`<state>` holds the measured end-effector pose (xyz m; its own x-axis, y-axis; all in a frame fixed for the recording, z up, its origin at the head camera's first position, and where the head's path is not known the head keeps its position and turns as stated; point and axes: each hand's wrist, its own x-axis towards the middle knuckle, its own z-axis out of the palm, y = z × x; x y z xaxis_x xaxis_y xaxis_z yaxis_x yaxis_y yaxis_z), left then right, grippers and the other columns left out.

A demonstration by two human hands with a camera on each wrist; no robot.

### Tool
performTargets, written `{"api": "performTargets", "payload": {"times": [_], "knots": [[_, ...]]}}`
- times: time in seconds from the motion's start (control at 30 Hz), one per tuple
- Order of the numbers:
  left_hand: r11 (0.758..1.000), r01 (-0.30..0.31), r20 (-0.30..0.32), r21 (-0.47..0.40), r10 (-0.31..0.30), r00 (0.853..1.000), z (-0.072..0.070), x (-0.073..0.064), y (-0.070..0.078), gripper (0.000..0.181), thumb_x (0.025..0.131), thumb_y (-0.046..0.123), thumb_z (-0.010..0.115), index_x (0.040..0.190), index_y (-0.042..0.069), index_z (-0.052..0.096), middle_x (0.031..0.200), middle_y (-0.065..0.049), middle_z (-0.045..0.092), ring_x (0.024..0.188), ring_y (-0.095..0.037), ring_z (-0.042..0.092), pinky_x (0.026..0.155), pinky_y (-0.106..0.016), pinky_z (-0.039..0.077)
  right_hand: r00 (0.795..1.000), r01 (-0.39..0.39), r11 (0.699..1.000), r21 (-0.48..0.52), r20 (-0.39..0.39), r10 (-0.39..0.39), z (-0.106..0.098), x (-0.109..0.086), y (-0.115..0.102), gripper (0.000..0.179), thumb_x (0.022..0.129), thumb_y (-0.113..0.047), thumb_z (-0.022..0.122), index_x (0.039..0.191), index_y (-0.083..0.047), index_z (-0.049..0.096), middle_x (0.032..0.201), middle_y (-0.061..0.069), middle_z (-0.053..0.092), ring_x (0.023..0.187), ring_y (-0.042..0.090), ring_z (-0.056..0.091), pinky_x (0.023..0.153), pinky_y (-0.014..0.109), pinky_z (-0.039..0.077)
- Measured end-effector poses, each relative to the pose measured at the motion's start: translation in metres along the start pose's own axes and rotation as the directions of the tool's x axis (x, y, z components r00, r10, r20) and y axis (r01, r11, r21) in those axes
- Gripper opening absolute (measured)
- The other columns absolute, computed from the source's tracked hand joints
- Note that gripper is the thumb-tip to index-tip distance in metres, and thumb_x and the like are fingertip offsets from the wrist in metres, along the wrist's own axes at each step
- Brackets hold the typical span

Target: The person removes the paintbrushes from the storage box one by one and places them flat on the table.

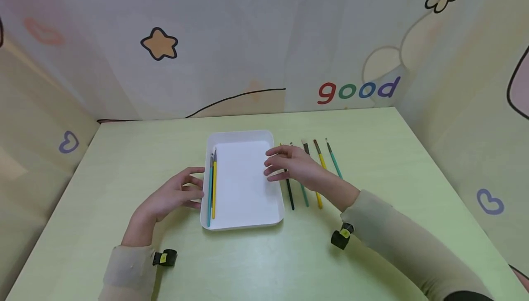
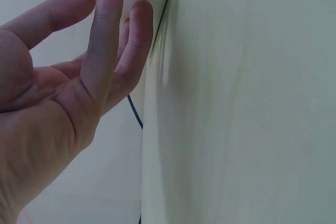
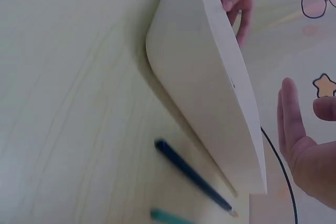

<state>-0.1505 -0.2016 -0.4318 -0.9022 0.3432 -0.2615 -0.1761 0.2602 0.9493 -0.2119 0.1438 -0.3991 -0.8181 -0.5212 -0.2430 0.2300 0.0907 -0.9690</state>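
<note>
A white tray (image 1: pixel 248 179) lies on the table, with slim paintbrushes along its left side: a teal one (image 1: pixel 209 200), a yellow one (image 1: pixel 214 190) and a dark one between them. My left hand (image 1: pixel 177 190) touches the tray's left wall with its fingertips, fingers loosely bent. Over the tray's right rim hovers my right hand (image 1: pixel 295 165), fingers spread and holding nothing. Beneath and beside it several more paintbrushes lie on the table, among them a black one (image 1: pixel 290 195) and a yellow one (image 1: pixel 319 200); the hand and forearm hide parts of them.
At the right end of the brush row lies a teal brush (image 1: pixel 334 161). Pale green tabletop (image 1: pixel 136 154) surrounds the tray. A printed cloth backdrop (image 1: pixel 231 39) rises behind the table's far edge and at both sides.
</note>
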Motion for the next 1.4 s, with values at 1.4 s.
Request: {"api": "performTargets", "payload": {"times": [1.4], "knots": [[1.0, -0.007, 0.006, 0.009, 0.007, 1.0, -0.001, 0.0, -0.004, 0.064, 0.097, 0.0, 0.062, 0.155, 0.002, 0.033, 0.129, -0.028, 0.049, 0.103, -0.033, 0.065, 0.086, -0.043, 0.061, 0.976, -0.217, 0.951, 0.22, 0.077, 0.205, 0.112, 0.057, 0.02, 0.042, 0.105, -0.016, 0.054, 0.138, 0.01, 0.056, 0.136, 0.024, 0.062, 0.127, 0.035, 0.06, 0.108, 0.048, 0.047]]}}
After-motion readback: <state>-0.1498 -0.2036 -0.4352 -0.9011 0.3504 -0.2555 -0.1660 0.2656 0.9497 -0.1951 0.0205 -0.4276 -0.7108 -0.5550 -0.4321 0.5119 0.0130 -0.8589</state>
